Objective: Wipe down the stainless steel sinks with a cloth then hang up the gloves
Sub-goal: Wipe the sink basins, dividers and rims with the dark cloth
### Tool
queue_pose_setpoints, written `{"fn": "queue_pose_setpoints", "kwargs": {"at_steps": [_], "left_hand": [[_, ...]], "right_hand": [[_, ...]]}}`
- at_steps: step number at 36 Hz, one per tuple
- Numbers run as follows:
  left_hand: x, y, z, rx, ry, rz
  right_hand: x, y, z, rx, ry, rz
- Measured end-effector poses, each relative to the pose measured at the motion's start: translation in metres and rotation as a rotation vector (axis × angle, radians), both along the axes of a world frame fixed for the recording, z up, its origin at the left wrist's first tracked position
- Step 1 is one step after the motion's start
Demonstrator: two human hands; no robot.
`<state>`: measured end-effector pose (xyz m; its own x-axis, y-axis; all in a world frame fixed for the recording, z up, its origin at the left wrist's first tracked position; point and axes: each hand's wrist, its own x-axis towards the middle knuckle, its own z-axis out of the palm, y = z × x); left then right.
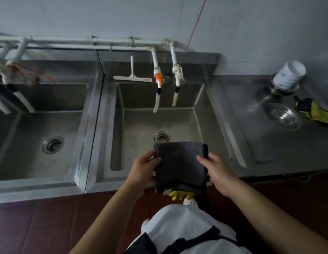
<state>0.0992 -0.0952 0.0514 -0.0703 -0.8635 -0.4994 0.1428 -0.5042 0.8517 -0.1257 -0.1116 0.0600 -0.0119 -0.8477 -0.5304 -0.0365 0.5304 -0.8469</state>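
Observation:
A folded dark grey cloth (179, 162) hangs over the front edge of the middle stainless steel sink (141, 125). My left hand (143, 167) pinches its left edge, thumb on top. My right hand (217, 171) grips its right edge. Yellow glove fingers (179, 194) poke out below the cloth, mostly hidden by it. A second sink (31, 136) lies to the left. Another yellow and black glove (314, 111) rests on the counter at far right.
Two white taps (157, 83) hang over the middle sink, with a white squeegee (132, 76) on its back ledge. On the right drainboard (269, 143) stand a white cup (289, 75) and a metal strainer (284, 116). A red string (194, 24) runs up the wall.

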Motion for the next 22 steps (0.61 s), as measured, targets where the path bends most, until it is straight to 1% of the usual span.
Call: {"fn": "queue_pose_setpoints", "kwargs": {"at_steps": [2, 3, 5, 6, 9, 10, 12, 14, 15, 17, 19, 20, 22], "left_hand": [[-0.002, -0.003, 0.014, -0.070, -0.026, 0.066], [-0.006, -0.004, 0.022, -0.107, -0.016, 0.085], [-0.020, -0.005, 0.036, -0.148, 0.031, 0.050], [-0.029, -0.005, 0.041, -0.160, 0.020, 0.008], [-0.049, -0.007, 0.041, -0.121, -0.166, -0.094], [-0.050, -0.008, 0.040, -0.095, -0.178, -0.108], [-0.041, -0.015, 0.030, -0.011, -0.078, -0.122], [-0.024, -0.026, 0.017, 0.103, 0.071, -0.078], [-0.014, -0.033, 0.010, 0.154, 0.122, -0.047], [0.010, -0.047, -0.003, 0.207, 0.128, 0.038], [0.038, -0.061, -0.016, 0.175, 0.013, 0.170], [0.054, -0.069, -0.024, 0.141, -0.099, 0.222], [0.087, -0.083, -0.043, 0.080, -0.386, 0.262]], "right_hand": [[0.017, -0.009, 0.010, -0.028, 0.004, 0.062], [0.027, -0.012, 0.014, -0.044, -0.024, 0.113], [0.048, -0.017, 0.021, -0.014, -0.128, 0.155], [0.057, -0.019, 0.021, 0.003, -0.189, 0.160], [0.073, -0.028, 0.007, 0.047, -0.326, 0.146], [0.076, -0.030, 0.002, 0.058, -0.327, 0.140], [0.078, -0.036, -0.013, 0.139, -0.363, 0.147], [0.078, -0.046, -0.030, 0.123, -0.300, 0.122], [0.077, -0.052, -0.038, 0.147, -0.289, 0.093], [0.080, -0.066, -0.054, 0.193, -0.293, 0.059], [0.085, -0.085, -0.064, 0.236, -0.292, 0.048], [0.089, -0.097, -0.070, 0.249, -0.292, 0.051], [0.101, -0.125, -0.084, 0.250, -0.283, 0.066]]}}
